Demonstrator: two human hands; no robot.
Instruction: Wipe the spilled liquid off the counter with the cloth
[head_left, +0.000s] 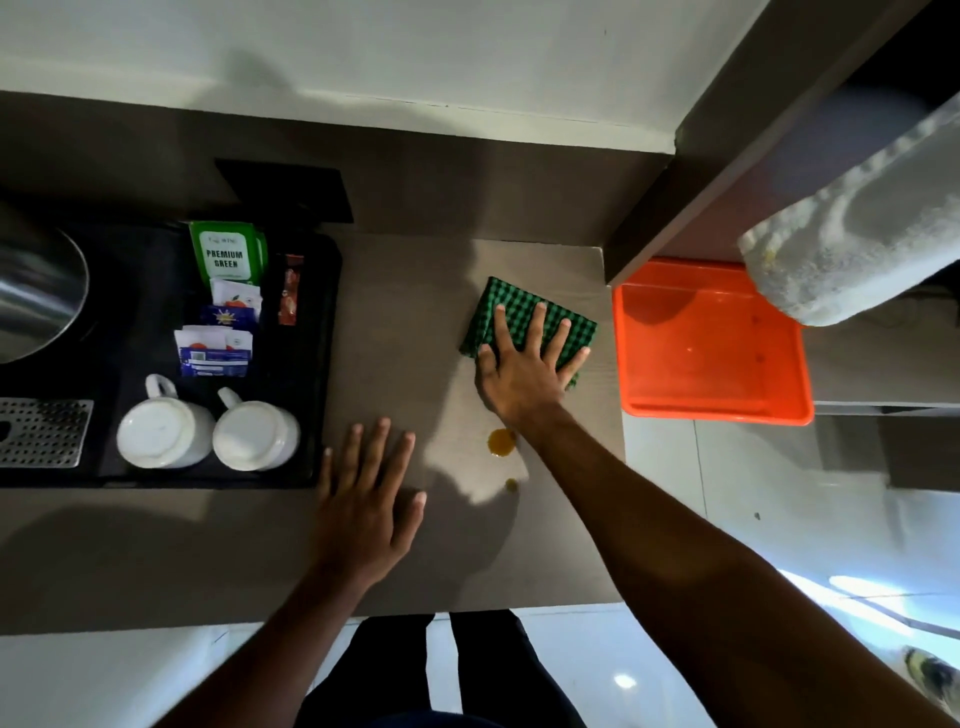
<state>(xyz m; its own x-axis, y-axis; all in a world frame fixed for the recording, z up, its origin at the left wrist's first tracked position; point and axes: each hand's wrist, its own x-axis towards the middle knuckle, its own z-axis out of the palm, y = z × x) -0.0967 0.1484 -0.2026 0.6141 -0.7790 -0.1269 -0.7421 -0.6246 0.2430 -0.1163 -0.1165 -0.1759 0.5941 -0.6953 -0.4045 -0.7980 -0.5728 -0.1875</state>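
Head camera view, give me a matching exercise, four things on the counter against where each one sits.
Things:
1. green checked cloth
2. orange-yellow spilled liquid
3. two white ceramic mugs
4. orange plastic tub

Places:
A. upside down on the black tray
B. past the counter's right end
C. under the flat right hand
D. bare on the counter, nearer the person than the cloth

Pairs: 1-C, 2-D, 3-A, 4-B
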